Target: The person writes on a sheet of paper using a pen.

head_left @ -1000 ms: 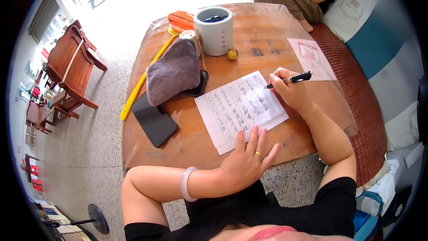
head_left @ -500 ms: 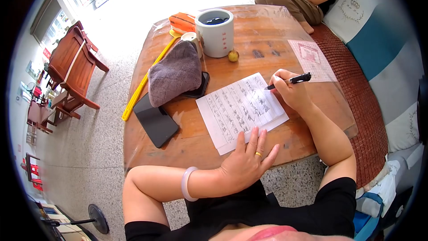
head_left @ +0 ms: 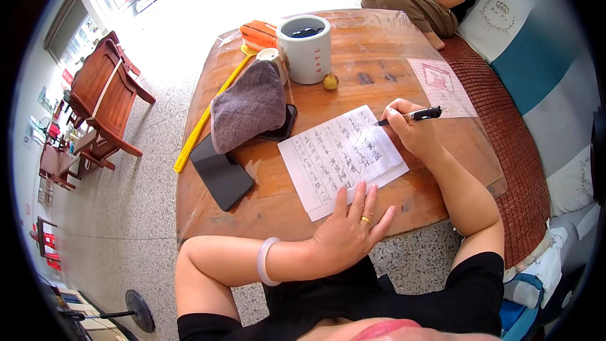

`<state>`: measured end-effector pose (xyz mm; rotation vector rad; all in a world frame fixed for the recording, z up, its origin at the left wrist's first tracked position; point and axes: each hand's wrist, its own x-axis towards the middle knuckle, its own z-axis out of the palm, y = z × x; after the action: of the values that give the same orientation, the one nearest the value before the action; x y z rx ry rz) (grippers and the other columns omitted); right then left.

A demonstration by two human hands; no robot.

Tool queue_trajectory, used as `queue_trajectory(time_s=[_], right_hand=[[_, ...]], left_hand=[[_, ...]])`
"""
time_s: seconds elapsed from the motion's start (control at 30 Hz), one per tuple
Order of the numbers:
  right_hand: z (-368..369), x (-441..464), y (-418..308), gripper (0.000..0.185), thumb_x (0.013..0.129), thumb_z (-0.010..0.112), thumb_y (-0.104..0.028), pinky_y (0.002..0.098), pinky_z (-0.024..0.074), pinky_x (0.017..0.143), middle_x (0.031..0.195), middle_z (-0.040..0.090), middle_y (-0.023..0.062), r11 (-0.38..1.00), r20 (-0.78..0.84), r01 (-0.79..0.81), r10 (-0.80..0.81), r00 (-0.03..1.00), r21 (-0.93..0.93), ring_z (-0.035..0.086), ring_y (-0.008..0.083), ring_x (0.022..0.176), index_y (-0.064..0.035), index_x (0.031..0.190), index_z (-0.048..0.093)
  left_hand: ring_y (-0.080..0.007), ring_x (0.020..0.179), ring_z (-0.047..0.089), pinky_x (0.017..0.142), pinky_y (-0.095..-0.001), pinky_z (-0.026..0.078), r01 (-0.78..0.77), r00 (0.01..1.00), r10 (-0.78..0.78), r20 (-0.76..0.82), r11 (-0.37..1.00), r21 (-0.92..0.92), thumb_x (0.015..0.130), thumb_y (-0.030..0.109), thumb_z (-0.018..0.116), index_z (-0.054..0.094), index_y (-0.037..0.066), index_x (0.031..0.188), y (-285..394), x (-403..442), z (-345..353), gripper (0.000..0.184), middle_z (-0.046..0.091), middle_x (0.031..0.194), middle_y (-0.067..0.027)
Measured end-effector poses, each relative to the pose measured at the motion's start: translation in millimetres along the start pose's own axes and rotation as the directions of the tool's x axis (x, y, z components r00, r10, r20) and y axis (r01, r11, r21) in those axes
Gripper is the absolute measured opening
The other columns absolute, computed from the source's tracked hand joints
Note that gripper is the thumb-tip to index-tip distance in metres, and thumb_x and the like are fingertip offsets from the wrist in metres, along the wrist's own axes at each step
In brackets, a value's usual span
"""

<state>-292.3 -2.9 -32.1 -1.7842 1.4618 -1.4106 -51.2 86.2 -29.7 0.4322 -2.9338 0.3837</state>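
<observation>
Sheets of white paper (head_left: 334, 158) covered with handwriting lie slanted on the wooden table (head_left: 404, 205). My right hand (head_left: 413, 127) grips a black pen (head_left: 423, 113), its tip at the upper right part of the top sheet. Flat on the lower edge of the paper rests my left hand (head_left: 350, 230), fingers spread, with a ring on one finger and a pale bangle on the wrist. A black phone (head_left: 222, 172) lies left of the paper. Beside it, a grey cloth (head_left: 249, 107) partly covers another dark phone (head_left: 281, 126).
Behind the paper stand a large white cup (head_left: 305, 53) with dark contents and a small round fruit (head_left: 331, 81). An orange packet (head_left: 259, 35) and a yellow stick (head_left: 205, 117) are at the left. A person (head_left: 429, 0) sits on the bench at the back right.
The view has shifted slightly, so the table items appear a little lower. Both hands keep nearly the same places, the pen still gripped at the paper.
</observation>
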Motion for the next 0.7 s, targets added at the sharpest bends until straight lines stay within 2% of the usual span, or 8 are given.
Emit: queue_trajectory(time_s=[0.07, 0.17, 0.37, 0.47, 0.7], right_hand=[[-1, 0, -1, 0.019, 0.093, 0.056, -0.014, 0.0250, 0.0403, 0.053, 0.064, 0.057, 0.0007, 0.999, -0.012, -0.033, 0.033, 0.999, 0.013, 0.049, 0.0057, 0.058, 0.0002, 0.081, 0.063], [2, 0, -2, 0.020, 0.094, 0.056, -0.015, 0.0235, 0.0393, 0.053, 0.064, 0.056, -0.0006, 0.979, 0.012, -0.152, 0.152, 0.988, 0.132, 0.049, 0.0049, 0.059, -0.0002, 0.082, 0.063], [1, -2, -8, 0.021, 0.095, 0.058, -0.017, 0.0232, 0.0383, 0.053, 0.065, 0.056, -0.0013, 0.992, 0.023, -0.104, 0.102, 0.994, 0.065, 0.048, 0.0042, 0.060, -0.0005, 0.083, 0.064], [1, -2, -5, 0.022, 0.095, 0.058, -0.017, 0.0233, 0.0382, 0.054, 0.066, 0.056, -0.0013, 0.995, 0.026, -0.068, 0.066, 0.997, 0.072, 0.048, 0.0042, 0.061, -0.0010, 0.082, 0.064], [-6, -2, -18, 0.021, 0.094, 0.058, -0.015, 0.0274, 0.0444, 0.061, 0.072, 0.064, 0.0057, 1.000, 0.117, -0.027, 0.025, 0.993, 0.015, 0.054, 0.0094, 0.067, 0.0014, 0.083, 0.065]], left_hand=[[-0.0489, 0.126, 0.049, 0.097, -0.0595, 0.043, 0.000, 1.000, 0.000, 0.000, 1.000, 0.001, 0.083, 0.048, 0.064, 0.043, 0.011, 0.146, 0, 0, -1, 0.076, 0.048, 0.137, -0.0345], [-0.0481, 0.128, 0.046, 0.099, -0.0605, 0.040, 0.013, 1.000, -0.013, -0.004, 1.000, -0.022, 0.082, 0.047, 0.065, 0.044, 0.011, 0.145, 1, 0, 1, 0.076, 0.047, 0.138, -0.0340], [-0.0476, 0.133, 0.041, 0.102, -0.0625, 0.035, 0.023, 1.000, -0.024, -0.018, 0.998, -0.051, 0.081, 0.047, 0.065, 0.045, 0.013, 0.144, 1, 0, 0, 0.074, 0.043, 0.142, -0.0328], [-0.0478, 0.133, 0.042, 0.100, -0.0628, 0.036, 0.031, 0.999, -0.032, -0.013, 0.998, -0.057, 0.081, 0.048, 0.065, 0.045, 0.014, 0.144, 0, 1, -1, 0.075, 0.044, 0.141, -0.0329], [-0.0485, 0.130, 0.044, 0.098, -0.0642, 0.037, 0.034, 0.999, -0.034, -0.010, 0.998, -0.061, 0.079, 0.049, 0.068, 0.045, 0.014, 0.144, 0, 3, -2, 0.077, 0.044, 0.140, -0.0340]])
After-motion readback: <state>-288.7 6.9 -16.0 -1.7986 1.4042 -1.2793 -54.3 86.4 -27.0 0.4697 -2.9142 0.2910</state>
